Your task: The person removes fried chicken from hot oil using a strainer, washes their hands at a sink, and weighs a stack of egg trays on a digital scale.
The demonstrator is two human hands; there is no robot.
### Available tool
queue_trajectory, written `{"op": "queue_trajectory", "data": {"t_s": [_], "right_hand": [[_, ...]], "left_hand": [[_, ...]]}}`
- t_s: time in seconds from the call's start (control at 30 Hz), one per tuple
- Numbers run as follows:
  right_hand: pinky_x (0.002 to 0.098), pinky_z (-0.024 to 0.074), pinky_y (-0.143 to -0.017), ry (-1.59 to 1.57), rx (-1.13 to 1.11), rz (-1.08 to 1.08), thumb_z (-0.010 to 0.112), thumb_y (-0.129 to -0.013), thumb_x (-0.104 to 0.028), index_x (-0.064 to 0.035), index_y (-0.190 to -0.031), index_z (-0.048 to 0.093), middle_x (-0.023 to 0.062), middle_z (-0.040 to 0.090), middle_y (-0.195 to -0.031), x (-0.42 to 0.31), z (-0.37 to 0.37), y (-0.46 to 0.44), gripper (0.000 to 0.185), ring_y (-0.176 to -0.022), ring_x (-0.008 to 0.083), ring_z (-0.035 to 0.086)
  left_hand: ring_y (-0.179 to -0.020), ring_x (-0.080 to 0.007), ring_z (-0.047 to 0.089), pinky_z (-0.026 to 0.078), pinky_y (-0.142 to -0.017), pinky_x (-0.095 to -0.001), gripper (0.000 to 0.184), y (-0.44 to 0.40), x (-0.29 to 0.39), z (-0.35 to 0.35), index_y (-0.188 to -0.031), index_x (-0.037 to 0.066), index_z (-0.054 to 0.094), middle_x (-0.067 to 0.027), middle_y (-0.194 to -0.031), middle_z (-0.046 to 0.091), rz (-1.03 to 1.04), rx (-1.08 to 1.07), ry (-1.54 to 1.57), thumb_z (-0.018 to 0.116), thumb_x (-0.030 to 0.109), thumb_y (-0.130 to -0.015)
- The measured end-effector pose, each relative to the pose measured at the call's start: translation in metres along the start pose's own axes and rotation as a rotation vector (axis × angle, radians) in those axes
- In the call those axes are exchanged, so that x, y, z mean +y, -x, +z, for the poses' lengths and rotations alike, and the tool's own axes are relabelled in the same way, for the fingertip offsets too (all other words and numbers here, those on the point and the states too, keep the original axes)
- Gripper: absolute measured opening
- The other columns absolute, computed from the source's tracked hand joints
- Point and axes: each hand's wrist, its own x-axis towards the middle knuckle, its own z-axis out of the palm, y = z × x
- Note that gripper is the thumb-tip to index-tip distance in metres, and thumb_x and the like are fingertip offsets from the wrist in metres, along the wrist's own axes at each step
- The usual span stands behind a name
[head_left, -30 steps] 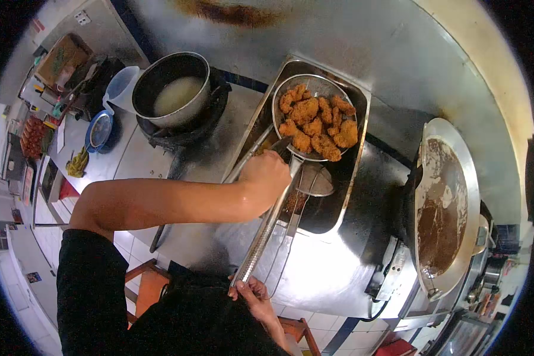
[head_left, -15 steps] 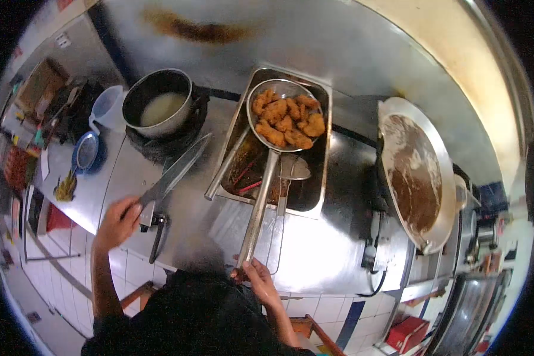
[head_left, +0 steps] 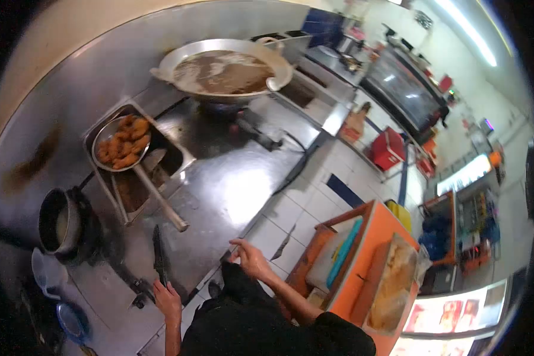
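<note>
My left hand [head_left: 169, 301] is low at the counter's front edge, fingers stretched out and apart. Its fingertips are at the near end of a long, dark, knife-like tool [head_left: 158, 255]; blur hides its exact kind. My right hand [head_left: 252, 261] hangs in front of my body with nothing in it, index finger extended. Beyond them, a metal strainer [head_left: 158, 193] full of fried chicken pieces [head_left: 123, 144] rests across a steel tray [head_left: 187, 160], its handle reaching toward me. A ladle-like utensil [head_left: 154, 159] lies in the tray beside it.
A large wok [head_left: 166, 62] of brown, foamy oil stands at the back. To the left are a dark pot [head_left: 70, 222], a clear plastic jug [head_left: 44, 274] and a blue sieve [head_left: 71, 323]. An orange cart [head_left: 362, 249] stands right, with a red box [head_left: 388, 148] farther off.
The view has swung to the right. My right hand has let go of the strainer's handle. My left hand has lowered, and its fingers have opened at the end of the knife-like tool.
</note>
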Motion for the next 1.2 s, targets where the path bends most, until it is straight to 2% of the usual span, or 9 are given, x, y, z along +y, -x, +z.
{"op": "queue_trajectory", "data": {"t_s": [0.03,0.1,0.3,0.43,0.77,0.9,0.97,1.07,1.2], "right_hand": [[0.0321,0.0511,-0.079,0.055,0.071,-0.19,0.049,-0.093,-0.01,-0.0022,-0.126,0.052,0.0134,0.066,-0.096,0.031,0.004,0.014,0.034,-0.086,0.0194,0.065],[0.0322,0.0512,-0.082,0.03,0.048,0.042,0.056,-0.089,-0.007,-0.0012,-0.123,0.055,0.0141,0.064,-0.105,0.041,-0.001,0.046,0.035,-0.086,0.0197,0.065],[0.0305,0.0523,-0.082,-0.15,0.193,0.138,0.059,-0.089,-0.005,-0.0013,-0.119,0.06,0.0109,0.063,-0.111,0.075,-0.03,0.098,0.03,-0.09,0.0165,0.065],[0.0305,0.0518,-0.084,-0.46,0.255,0.172,0.058,-0.091,-0.009,-0.0025,-0.12,0.06,0.0116,0.063,-0.112,0.088,-0.067,0.107,0.029,-0.096,0.0168,0.064],[0.0341,0.0521,-0.084,-0.085,0.51,0.201,0.06,-0.093,-0.018,-0.0007,-0.114,0.062,0.014,0.067,-0.103,0.15,-0.23,0.153,0.027,-0.095,0.0224,0.065],[0.0333,0.0544,-0.074,-0.121,0.783,0.083,0.061,-0.09,-0.014,0.0008,-0.11,0.061,0.016,0.066,-0.1,0.171,-0.294,0.172,0.025,-0.086,0.0248,0.067],[0.0303,0.0539,-0.075,-0.309,0.907,0.11,0.061,-0.091,-0.015,0.0038,-0.109,0.061,0.0151,0.066,-0.1,0.176,-0.321,0.165,0.025,-0.086,0.0196,0.068],[0.0296,0.0527,-0.081,-0.674,0.872,-0.044,0.061,-0.094,-0.018,0.0028,-0.106,0.061,0.0107,0.066,-0.099,0.152,-0.384,0.139,0.025,-0.091,0.015,0.064],[0.0276,0.0513,-0.073,-0.908,0.838,-0.325,0.06,-0.095,-0.017,0.0002,-0.106,0.057,0.0065,0.064,-0.09,0.114,-0.47,0.078,0.021,-0.081,0.0122,0.061]], "left_hand": [[-0.101,-0.0444,0.055,0.045,-0.086,-0.0498,0.038,-0.004,-0.006,0.006,-0.12,-0.005,0.046,-0.0265,-0.109,0.055,0.041,-0.006,0.016,0.058,0.017,-0.091],[-0.102,-0.0428,0.054,0.045,-0.087,-0.0471,0.041,-0.007,-0.005,0.012,-0.119,-0.004,0.048,-0.025,-0.109,0.055,0.102,-0.136,-0.282,0.064,0.015,-0.086],[-0.102,-0.0422,0.052,0.043,-0.089,-0.0496,0.044,-0.003,0.061,0.013,-0.119,-0.006,0.05,-0.0265,-0.108,0.053,0.371,-0.014,-0.2,0.064,0.012,-0.082],[-0.099,-0.0418,0.053,0.043,-0.087,-0.0476,0.038,0.01,0.156,0.043,-0.115,-0.005,0.054,-0.0258,-0.104,0.054,0.687,-0.228,0.209,0.062,0.011,-0.081],[-0.08,-0.0296,0.063,0.05,-0.074,-0.0397,0.026,0.102,0.401,0.138,-0.108,0.0,0.058,-0.0162,-0.096,0.061,1.172,-0.845,0.429,0.063,0.01,-0.085],[-0.077,-0.0222,0.064,0.051,-0.069,-0.0337,0.022,0.147,0.477,0.174,-0.108,0.0,0.059,-0.0128,-0.094,0.065,1.032,-1.132,0.498,0.062,0.009,-0.088],[-0.078,-0.0194,0.063,0.049,-0.069,-0.0313,0.022,0.163,0.5,0.204,-0.108,0.002,0.059,-0.0068,-0.094,0.066,0.599,-1.612,0.625,0.055,0.019,-0.096],[-0.103,-0.0251,0.06,0.049,-0.088,-0.0411,0.049,0.179,0.519,0.263,-0.118,-0.008,0.053,-0.018,-0.112,0.061,-0.016,-2.182,0.719,0.042,0.036,-0.1],[-0.112,-0.0314,0.056,0.043,-0.099,-0.0437,0.063,0.233,0.614,0.22,-0.12,-0.008,0.052,-0.0226,-0.118,0.059,-0.045,-2.665,0.631,0.03,0.048,-0.101]]}}
